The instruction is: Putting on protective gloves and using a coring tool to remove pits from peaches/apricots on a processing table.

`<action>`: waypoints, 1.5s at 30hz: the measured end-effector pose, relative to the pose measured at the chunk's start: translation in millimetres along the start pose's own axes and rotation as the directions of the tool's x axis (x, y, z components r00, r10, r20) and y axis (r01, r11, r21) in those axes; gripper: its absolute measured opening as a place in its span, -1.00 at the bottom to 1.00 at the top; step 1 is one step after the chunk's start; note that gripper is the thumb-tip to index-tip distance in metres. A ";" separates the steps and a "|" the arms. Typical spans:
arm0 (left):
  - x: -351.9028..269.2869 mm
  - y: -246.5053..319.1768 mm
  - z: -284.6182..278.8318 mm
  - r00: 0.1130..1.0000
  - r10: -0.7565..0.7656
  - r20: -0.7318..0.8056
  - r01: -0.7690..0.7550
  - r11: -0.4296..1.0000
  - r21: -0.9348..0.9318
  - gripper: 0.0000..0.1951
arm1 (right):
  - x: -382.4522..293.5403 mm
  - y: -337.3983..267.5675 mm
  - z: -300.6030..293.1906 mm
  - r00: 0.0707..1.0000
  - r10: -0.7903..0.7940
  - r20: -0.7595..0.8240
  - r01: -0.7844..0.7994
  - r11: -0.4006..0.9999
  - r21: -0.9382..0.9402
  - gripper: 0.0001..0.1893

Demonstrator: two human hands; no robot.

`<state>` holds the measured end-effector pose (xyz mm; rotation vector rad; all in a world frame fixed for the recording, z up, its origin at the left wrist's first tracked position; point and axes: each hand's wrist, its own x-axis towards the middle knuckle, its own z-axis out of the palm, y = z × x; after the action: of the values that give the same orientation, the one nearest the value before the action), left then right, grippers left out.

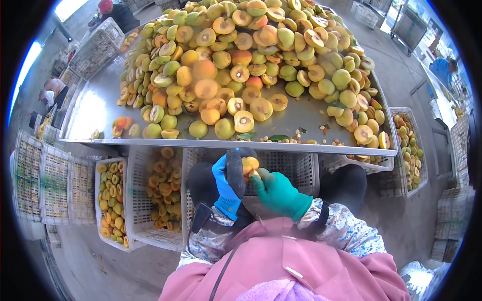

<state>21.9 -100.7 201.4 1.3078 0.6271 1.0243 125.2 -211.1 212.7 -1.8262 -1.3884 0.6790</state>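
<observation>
My left hand (230, 178), in a blue and black work glove, is closed around a yellow-orange apricot-like stone fruit (249, 165) just off the near edge of the metal table. From the right, my right hand (279, 192) in a green glove meets the same fruit with thumb and curled fingertips. Whether a small tool sits in those fingers is hidden. Beyond both hands, a large heap of halved and whole stone fruit (241, 75) covers much of the metal table (90, 109). Small pale kernels (297, 140) and green leaves lie by its front rim.
Below the table edge stands a plastic crate (307, 173) between my knees. Left of it are a crate of pitted halves (165, 192) and a narrower fruit-filled crate (113, 199). Another full crate (410, 150) stands right. Stacked crates (52, 180) and other people are farther off.
</observation>
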 end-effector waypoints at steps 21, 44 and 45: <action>8.8 -59.2 -15.6 0.908 -0.382 0.170 0.337 0.909 0.244 -0.59 | -0.1 18.2 11.0 0.812 0.408 0.417 -0.576 0.674 0.462 -0.39; 5.1 -83.0 -15.7 0.967 -0.196 0.165 0.205 0.978 -0.037 -0.49 | -28.0 58.7 -53.4 0.885 0.268 0.380 -0.451 0.691 0.564 -0.38; 7.3 -89.5 -15.4 0.940 -0.305 0.156 0.320 0.944 -0.081 -0.49 | -34.6 65.2 -55.9 0.946 0.256 0.200 -0.305 0.912 0.275 -0.40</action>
<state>34.5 -82.2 113.0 1.1330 0.6402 0.6882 196.1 -267.2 192.7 -1.7657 -1.0521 1.1456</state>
